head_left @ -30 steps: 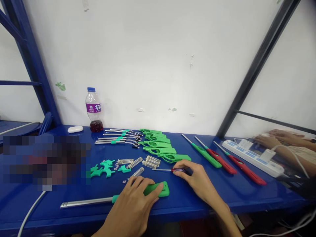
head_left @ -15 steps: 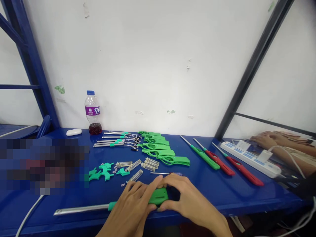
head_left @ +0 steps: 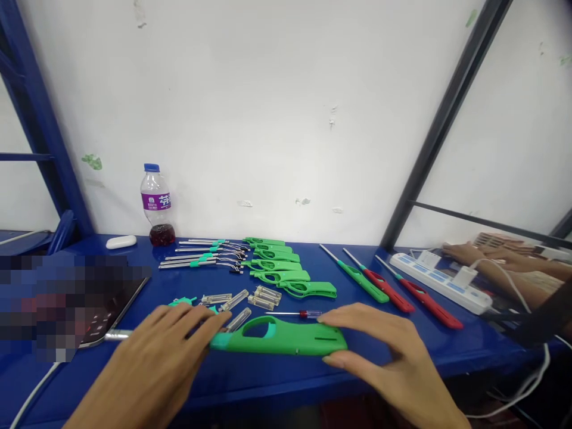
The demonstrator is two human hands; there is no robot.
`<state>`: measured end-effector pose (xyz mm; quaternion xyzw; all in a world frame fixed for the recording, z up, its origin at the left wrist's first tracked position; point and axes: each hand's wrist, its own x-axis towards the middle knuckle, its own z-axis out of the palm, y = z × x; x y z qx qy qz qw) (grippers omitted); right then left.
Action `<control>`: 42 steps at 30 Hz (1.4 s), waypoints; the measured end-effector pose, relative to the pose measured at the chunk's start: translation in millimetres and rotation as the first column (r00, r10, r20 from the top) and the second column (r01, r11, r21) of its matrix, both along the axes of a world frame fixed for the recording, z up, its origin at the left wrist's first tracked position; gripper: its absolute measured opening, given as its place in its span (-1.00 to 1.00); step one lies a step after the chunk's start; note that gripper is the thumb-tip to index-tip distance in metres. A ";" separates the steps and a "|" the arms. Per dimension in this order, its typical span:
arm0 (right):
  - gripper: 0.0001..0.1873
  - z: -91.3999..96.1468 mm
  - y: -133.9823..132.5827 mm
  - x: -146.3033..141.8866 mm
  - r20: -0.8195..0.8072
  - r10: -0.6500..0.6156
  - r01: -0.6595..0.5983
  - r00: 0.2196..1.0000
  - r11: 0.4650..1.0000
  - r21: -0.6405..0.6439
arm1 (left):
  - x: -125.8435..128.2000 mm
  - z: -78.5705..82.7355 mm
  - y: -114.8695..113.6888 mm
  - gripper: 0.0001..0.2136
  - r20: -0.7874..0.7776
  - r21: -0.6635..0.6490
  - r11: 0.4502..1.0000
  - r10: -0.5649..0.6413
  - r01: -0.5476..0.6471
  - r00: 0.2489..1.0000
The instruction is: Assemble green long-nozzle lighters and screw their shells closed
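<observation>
A long green gas lighter [head_left: 290, 341] lies lengthwise between my hands above the table's front part. My left hand [head_left: 156, 351] is closed over its metal tube near the teal collar, hiding part of the tube. At the other end, my right hand [head_left: 384, 351] pinches the handle's tip between thumb and fingers. Just behind the lighter are a small screwdriver [head_left: 308, 314], clear fuel tanks [head_left: 239, 320] and teal plastic pieces [head_left: 183, 301], some covered by my left hand. Several green handle shells [head_left: 308, 289] and metal tubes with wires [head_left: 187, 263] lie farther back.
One green lighter [head_left: 360, 280] and two red lighters [head_left: 429, 304] lie at right, beside a white power strip [head_left: 440, 283]. A bottle [head_left: 156, 205] and white case [head_left: 120, 242] stand back left. A partly blurred device [head_left: 129, 298] lies left. Another person's hands [head_left: 465, 253] show far right.
The lighter has come up and its handle is uncovered. My left hand has slid left onto the tube; my right hand has moved right to the handle's end. The view has shifted slightly.
</observation>
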<state>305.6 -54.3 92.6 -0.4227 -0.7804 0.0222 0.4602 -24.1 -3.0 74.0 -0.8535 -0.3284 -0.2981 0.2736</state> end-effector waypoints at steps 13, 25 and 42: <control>-0.38 16.4 -11.6 -58.4 -0.154 0.322 -0.343 0.934 0.691 -0.637 | 0.9 -1.8 17.9 -0.43 -0.029 -0.116 0.993 -0.025 0.021 0.999; -0.38 -30.8 22.3 -63.4 -0.756 -0.129 -0.292 0.642 0.871 -0.396 | 8.7 3.0 4.2 -0.60 0.315 -0.186 0.982 0.081 -0.022 0.946; -0.54 -43.5 41.0 -48.3 -0.832 -0.036 -0.361 0.554 0.890 -0.279 | 3.0 -52.6 19.6 -0.65 0.382 -0.258 0.966 0.119 -0.018 0.917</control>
